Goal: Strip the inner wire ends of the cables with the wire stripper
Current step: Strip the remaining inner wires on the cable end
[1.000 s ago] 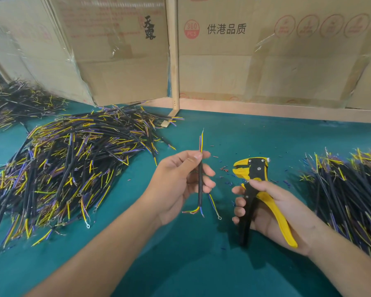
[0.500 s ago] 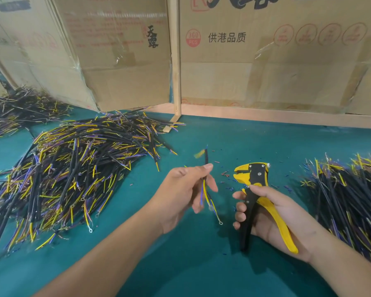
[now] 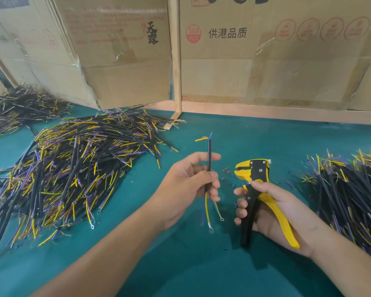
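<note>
The right pile runs off the frame edge, and the far-left pile is cut off too; the stripper's jaw gap is too small to read. On the cartons behind it: "360 PCS" in a red circle, "供港品质", and "天露" in black — the upper print is cropped. The left hand pinches one cable upright just left of the stripper, yellow and blue ends splayed on top, ring terminals hanging below; the right hand curls round the stripper's handles. Bare green mat lies beyond the stripper up to the wooden rail; the big pile sits well left.
</note>
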Motion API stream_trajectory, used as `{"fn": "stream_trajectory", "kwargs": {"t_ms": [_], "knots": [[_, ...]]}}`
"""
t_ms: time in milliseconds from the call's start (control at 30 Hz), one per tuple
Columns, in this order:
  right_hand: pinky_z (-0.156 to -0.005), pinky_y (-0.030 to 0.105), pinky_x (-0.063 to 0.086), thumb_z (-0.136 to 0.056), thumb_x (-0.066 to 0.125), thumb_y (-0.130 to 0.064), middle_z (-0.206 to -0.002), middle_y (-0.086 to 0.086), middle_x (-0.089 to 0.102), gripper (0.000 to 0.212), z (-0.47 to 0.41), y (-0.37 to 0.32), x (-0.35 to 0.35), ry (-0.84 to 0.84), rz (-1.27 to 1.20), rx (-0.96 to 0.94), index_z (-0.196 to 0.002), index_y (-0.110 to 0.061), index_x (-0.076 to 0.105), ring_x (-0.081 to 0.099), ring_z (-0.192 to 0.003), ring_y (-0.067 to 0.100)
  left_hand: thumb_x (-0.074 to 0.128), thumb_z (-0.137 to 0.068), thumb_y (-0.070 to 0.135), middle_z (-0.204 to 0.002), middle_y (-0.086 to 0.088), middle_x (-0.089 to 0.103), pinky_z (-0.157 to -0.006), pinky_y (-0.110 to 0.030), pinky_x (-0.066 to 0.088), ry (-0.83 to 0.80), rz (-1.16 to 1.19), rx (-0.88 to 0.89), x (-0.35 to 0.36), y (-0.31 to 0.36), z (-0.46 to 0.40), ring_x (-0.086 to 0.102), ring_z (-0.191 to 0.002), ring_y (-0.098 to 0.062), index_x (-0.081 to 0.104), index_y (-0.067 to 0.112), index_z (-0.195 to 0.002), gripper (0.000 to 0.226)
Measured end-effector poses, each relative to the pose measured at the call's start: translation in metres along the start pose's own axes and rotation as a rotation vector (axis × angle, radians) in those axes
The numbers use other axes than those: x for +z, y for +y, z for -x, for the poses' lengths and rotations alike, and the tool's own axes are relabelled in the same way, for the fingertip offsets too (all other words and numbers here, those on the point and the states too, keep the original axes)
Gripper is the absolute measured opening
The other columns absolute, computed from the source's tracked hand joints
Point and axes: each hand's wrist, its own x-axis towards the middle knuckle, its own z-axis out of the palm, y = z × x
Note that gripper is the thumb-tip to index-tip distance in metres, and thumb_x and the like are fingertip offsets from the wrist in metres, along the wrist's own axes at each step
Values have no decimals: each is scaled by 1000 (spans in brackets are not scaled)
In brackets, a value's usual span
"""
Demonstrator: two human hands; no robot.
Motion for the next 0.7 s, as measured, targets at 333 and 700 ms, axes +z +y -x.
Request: {"fn": "stream_trajectory", "kwargs": {"t_ms": [333,700], "knots": [[-74,49,53,-74,82,-36,-82,15,56,47,5,-1,3,-18,-18,-8,-104,-2,71,56,-68,30,46,-104,29,-70,2,59,-46,-15,31,-2,-246,298,-2,10,7,40,-47,-10,64,29,-109,19],[-65,44,53,-77,73,-31,-78,15,49,38,30,-10,36,-15,32,-168,-103,-4,70,50,-65,29,46,-103,17,-76,3,62,-50,-16,30,13,-303,355,-6,11,6,30,-51,-10,58,22,-109,14]]}}
